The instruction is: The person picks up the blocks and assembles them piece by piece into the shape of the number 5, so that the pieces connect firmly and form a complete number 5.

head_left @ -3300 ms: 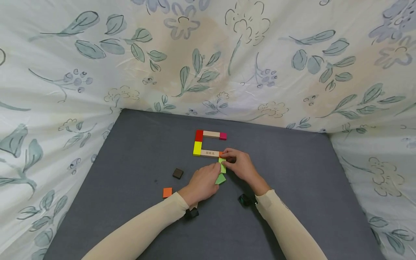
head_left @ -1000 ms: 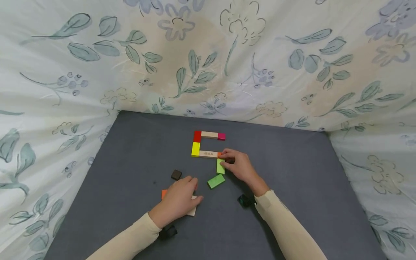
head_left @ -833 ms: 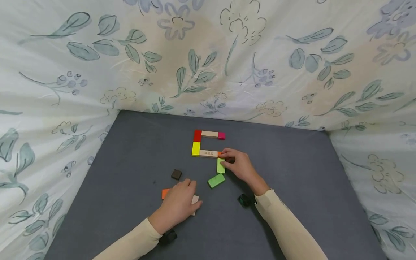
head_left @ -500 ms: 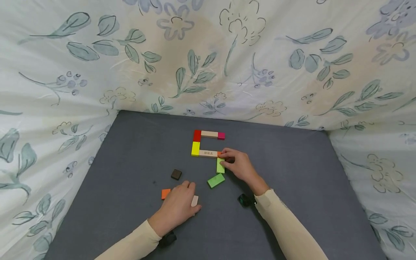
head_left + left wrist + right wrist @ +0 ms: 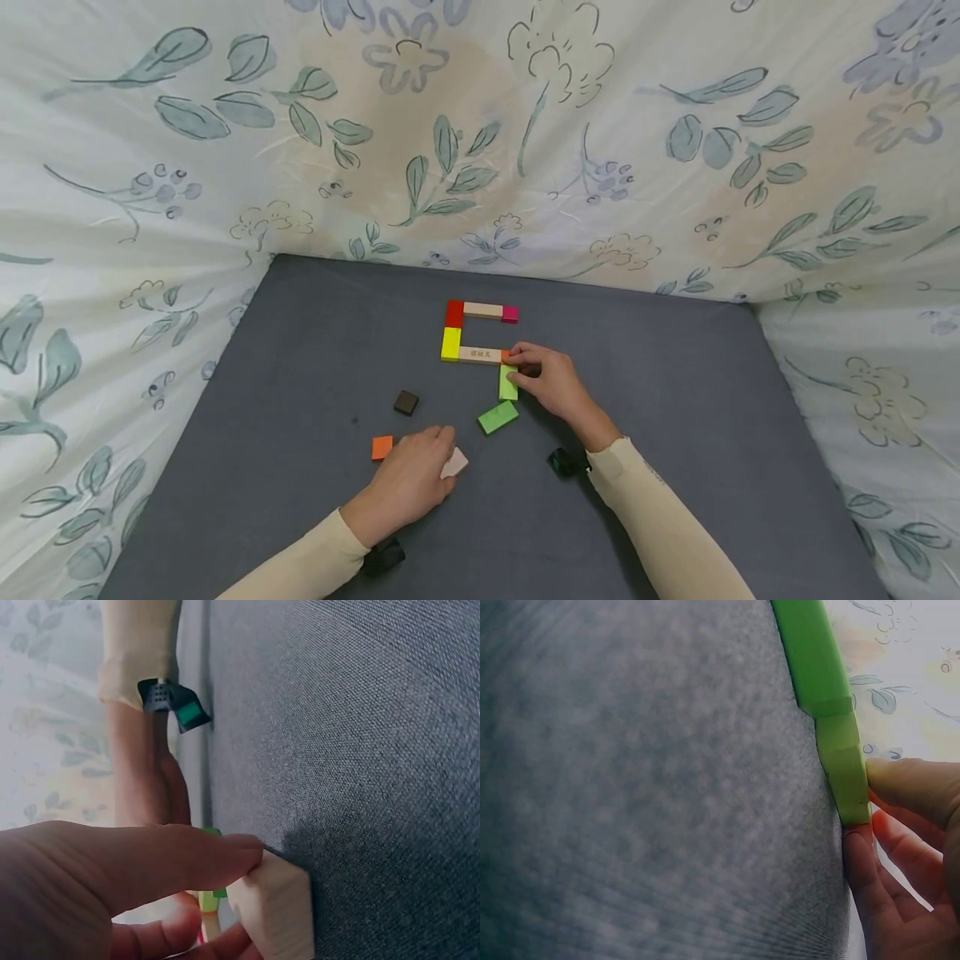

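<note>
My left hand pinches a pale wooden block, thumb on one side and fingers on the other; in the left wrist view this wooden block lies against the grey cloth. My right hand holds a light green block, its fingertips also over the small orange block at the far end. In the right wrist view the thumb touches the light green block and a finger lies at its end. A darker green block sits askew at the near end.
A printed wooden block, yellow block, red block, plain wooden block and pink block form a bent line. A dark brown block and an orange block lie left on the grey cloth.
My left hand has left the green blocks, moved to the near left and gripped the pale wooden block, which has turned and shifted slightly right. My right hand has stayed in place.
</note>
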Demonstrator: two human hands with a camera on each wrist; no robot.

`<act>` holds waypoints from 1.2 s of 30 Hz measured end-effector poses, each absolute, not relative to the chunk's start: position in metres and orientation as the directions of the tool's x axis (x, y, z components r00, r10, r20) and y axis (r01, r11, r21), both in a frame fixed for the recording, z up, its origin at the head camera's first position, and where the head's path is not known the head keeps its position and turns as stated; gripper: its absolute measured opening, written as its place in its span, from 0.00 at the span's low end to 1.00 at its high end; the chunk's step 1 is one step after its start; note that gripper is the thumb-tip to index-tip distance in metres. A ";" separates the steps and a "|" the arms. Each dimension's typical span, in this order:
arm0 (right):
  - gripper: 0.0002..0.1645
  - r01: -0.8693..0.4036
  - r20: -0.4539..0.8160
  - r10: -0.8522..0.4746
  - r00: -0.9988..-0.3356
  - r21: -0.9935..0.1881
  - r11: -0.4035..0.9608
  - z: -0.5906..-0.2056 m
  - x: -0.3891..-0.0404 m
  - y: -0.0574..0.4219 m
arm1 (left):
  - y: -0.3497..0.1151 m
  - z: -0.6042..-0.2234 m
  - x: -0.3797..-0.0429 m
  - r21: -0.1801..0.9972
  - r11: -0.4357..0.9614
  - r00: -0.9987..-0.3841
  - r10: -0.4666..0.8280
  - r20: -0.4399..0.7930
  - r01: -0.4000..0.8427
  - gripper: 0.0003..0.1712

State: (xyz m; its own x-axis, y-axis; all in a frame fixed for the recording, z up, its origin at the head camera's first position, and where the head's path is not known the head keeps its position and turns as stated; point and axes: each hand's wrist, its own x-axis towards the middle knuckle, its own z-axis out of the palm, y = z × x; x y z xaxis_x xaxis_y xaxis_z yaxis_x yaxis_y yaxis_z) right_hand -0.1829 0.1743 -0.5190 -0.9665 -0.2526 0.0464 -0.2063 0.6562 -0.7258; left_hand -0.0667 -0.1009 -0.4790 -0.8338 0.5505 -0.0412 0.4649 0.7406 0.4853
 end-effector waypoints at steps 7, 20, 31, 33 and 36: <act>0.17 -0.214 0.052 -0.258 -0.965 -0.725 0.654 -0.520 -0.182 0.174 | -0.102 -0.478 -0.077 0.516 0.677 -0.797 0.603 0.019 0.525 0.24; 0.18 -0.212 0.041 -0.263 -0.964 -0.715 0.666 -0.521 -0.182 0.174 | -0.103 -0.460 -0.110 0.469 0.593 -0.705 0.703 0.095 0.655 0.20; 0.17 -0.231 0.055 -0.275 -0.960 -0.711 0.664 -0.522 -0.181 0.175 | -0.095 -0.476 -0.123 0.482 0.569 -0.666 0.745 0.042 0.667 0.18; 0.17 -0.232 0.056 -0.275 -0.960 -0.711 0.664 -0.521 -0.181 0.174 | -0.094 -0.479 -0.125 0.480 0.574 -0.667 0.744 0.031 0.663 0.18; 0.17 -0.232 0.059 -0.274 -0.960 -0.714 0.661 -0.521 -0.181 0.174 | -0.093 -0.483 -0.128 0.482 0.580 -0.670 0.742 0.020 0.657 0.18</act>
State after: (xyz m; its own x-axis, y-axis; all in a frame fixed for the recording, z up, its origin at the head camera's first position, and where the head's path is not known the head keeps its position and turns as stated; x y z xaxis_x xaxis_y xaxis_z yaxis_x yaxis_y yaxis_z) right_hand -0.1811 0.1741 -0.5209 -0.9600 -0.2736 0.0593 -0.2324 0.6609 -0.7136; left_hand -0.1277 -0.0932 -0.4825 -0.6699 0.7422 0.0200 0.6569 0.5800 0.4817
